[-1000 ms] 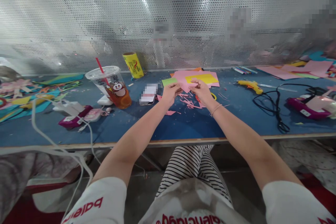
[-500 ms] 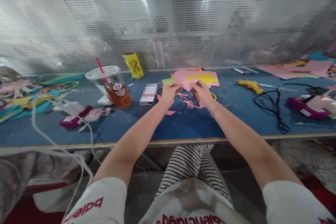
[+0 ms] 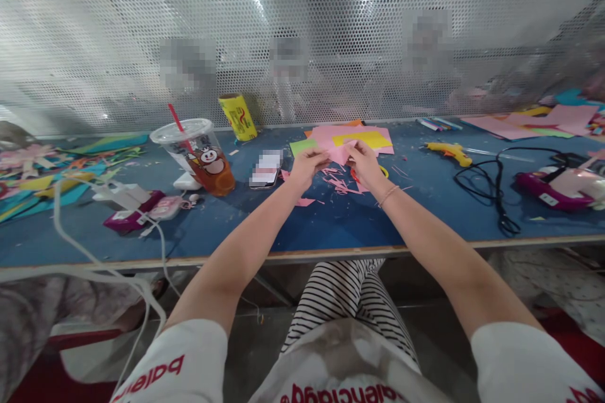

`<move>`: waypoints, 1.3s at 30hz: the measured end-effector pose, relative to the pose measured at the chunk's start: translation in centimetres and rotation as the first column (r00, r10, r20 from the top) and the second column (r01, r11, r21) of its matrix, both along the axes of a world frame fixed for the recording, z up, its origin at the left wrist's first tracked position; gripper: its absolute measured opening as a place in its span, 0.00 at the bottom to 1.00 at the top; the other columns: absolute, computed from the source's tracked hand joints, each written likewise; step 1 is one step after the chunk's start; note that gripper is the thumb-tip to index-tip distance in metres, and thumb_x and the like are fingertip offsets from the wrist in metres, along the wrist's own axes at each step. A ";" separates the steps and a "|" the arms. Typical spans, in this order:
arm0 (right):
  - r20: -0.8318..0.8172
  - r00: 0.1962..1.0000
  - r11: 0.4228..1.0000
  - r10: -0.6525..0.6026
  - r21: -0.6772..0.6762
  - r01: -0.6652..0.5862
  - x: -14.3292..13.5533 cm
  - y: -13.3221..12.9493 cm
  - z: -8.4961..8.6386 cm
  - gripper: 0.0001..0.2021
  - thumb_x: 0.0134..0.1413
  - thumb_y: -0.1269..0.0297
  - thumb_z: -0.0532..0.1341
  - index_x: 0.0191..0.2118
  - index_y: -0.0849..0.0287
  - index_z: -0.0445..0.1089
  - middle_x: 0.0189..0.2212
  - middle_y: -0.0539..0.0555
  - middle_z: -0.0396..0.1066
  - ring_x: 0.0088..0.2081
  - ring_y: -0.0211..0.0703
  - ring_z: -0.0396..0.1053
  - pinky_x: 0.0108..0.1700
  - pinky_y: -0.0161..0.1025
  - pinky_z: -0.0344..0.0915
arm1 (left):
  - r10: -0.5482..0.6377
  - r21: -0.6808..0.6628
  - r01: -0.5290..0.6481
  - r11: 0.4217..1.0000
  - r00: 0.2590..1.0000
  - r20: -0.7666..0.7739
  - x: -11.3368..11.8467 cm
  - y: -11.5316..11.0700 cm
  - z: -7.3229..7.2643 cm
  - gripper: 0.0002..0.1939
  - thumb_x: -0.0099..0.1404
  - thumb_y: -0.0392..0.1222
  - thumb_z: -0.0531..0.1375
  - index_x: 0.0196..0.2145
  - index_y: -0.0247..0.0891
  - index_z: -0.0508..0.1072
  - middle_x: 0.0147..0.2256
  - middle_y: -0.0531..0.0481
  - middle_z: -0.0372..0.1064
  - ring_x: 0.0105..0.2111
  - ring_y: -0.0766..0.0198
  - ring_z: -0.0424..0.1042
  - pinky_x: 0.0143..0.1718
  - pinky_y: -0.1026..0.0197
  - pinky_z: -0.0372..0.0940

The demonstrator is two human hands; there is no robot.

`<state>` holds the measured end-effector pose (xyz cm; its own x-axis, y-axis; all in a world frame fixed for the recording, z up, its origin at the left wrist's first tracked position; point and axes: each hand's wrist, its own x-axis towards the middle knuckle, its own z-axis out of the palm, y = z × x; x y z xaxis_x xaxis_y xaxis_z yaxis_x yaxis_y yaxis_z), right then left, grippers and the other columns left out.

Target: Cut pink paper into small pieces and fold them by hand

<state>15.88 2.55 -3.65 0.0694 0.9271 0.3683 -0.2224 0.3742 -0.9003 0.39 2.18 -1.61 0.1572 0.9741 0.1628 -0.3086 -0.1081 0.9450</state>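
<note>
Between my two hands is a small piece of pink paper [image 3: 337, 154], raised over the blue table. My left hand [image 3: 307, 165] pinches its left side, and my right hand [image 3: 363, 162] pinches the right side. Behind it lie larger sheets of pink paper [image 3: 326, 133], with a yellow sheet [image 3: 366, 139] on top and a green sheet [image 3: 302, 146] at the left. Thin pink paper scraps [image 3: 338, 182] are scattered below my hands. Scissors with a yellow and orange handle [image 3: 385, 172] lie partly hidden behind my right hand.
Left of my hands are a phone [image 3: 266, 169], a plastic drink cup [image 3: 203, 157] with a red straw and a yellow can-like container [image 3: 237, 117]. To the right lie a yellow glue gun [image 3: 449, 152], its black cable [image 3: 496, 192] and a purple power strip [image 3: 543, 192]. A perforated metal screen [image 3: 331, 44] stands behind.
Both hands keep hold of the pink paper; my right fingers have shifted slightly at its edge. The whole view has moved a little, and the objects lie as before.
</note>
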 end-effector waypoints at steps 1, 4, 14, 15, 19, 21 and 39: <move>0.014 1.000 1.000 -0.020 0.017 0.019 0.0 0.1 -0.1 0.16 0.43 0.49 0.62 0.34 0.55 0.63 0.27 0.47 0.62 0.29 0.35 0.63 0.33 0.34 0.64 | -0.013 0.020 0.014 1.000 0.999 -0.049 0.0 0.0 -0.1 0.10 0.44 0.36 0.67 0.26 0.33 0.71 0.23 0.53 0.71 0.25 0.68 0.72 0.35 0.62 0.67; 0.071 0.992 0.990 -0.104 0.103 0.096 0.0 0.2 -0.2 0.14 0.45 0.51 0.61 0.31 0.56 0.64 0.25 0.47 0.60 0.28 0.34 0.60 0.32 0.34 0.61 | -0.059 0.088 0.078 0.993 0.978 -0.201 0.1 -0.2 -0.4 0.11 0.44 0.35 0.66 0.28 0.34 0.71 0.23 0.53 0.70 0.25 0.68 0.71 0.33 0.63 0.67; 0.200 0.970 0.980 -0.137 0.171 0.103 0.1 -0.6 0.2 0.13 0.47 0.54 0.60 0.24 0.58 0.62 0.22 0.46 0.54 0.26 0.34 0.53 0.30 0.35 0.53 | -0.077 0.126 0.124 0.984 0.942 -0.326 0.3 -0.3 -0.7 0.14 0.46 0.47 0.67 0.27 0.34 0.73 0.23 0.53 0.68 0.23 0.69 0.68 0.32 0.61 0.67; 0.194 0.972 0.980 -0.135 0.172 0.102 0.1 -0.6 0.2 0.13 0.47 0.55 0.60 0.23 0.58 0.61 0.21 0.46 0.54 0.26 0.34 0.53 0.30 0.35 0.53 | -0.081 0.125 0.129 0.984 0.939 -0.334 0.3 -0.2 -0.8 0.14 0.46 0.47 0.67 0.26 0.34 0.73 0.22 0.53 0.68 0.23 0.69 0.68 0.31 0.62 0.66; 0.166 0.978 0.979 -0.124 0.181 0.094 0.0 -0.7 0.3 0.13 0.47 0.57 0.60 0.22 0.58 0.59 0.21 0.46 0.52 0.25 0.34 0.52 0.30 0.35 0.52 | -0.095 0.154 0.160 0.975 0.927 -0.362 0.2 -0.1 -0.9 0.14 0.47 0.48 0.66 0.26 0.34 0.72 0.21 0.53 0.66 0.21 0.70 0.67 0.27 0.65 0.63; 0.167 0.979 0.980 -0.121 0.179 0.091 0.0 -0.7 0.4 0.12 0.47 0.57 0.60 0.22 0.58 0.60 0.21 0.46 0.53 0.25 0.34 0.52 0.30 0.35 0.53 | -0.092 0.174 0.167 0.970 0.923 -0.374 0.2 -0.1 -0.8 0.13 0.48 0.47 0.66 0.25 0.34 0.72 0.21 0.53 0.66 0.21 0.71 0.66 0.26 0.66 0.62; 0.093 0.982 0.974 -0.164 0.172 0.146 0.1 -0.5 0.3 0.15 0.44 0.54 0.62 0.19 0.58 0.60 0.20 0.46 0.53 0.24 0.34 0.52 0.30 0.35 0.54 | -0.073 0.199 0.183 0.963 0.884 -0.462 0.4 -0.8 -0.2 0.14 0.46 0.47 0.66 0.24 0.33 0.71 0.19 0.55 0.64 0.19 0.73 0.62 0.23 0.67 0.57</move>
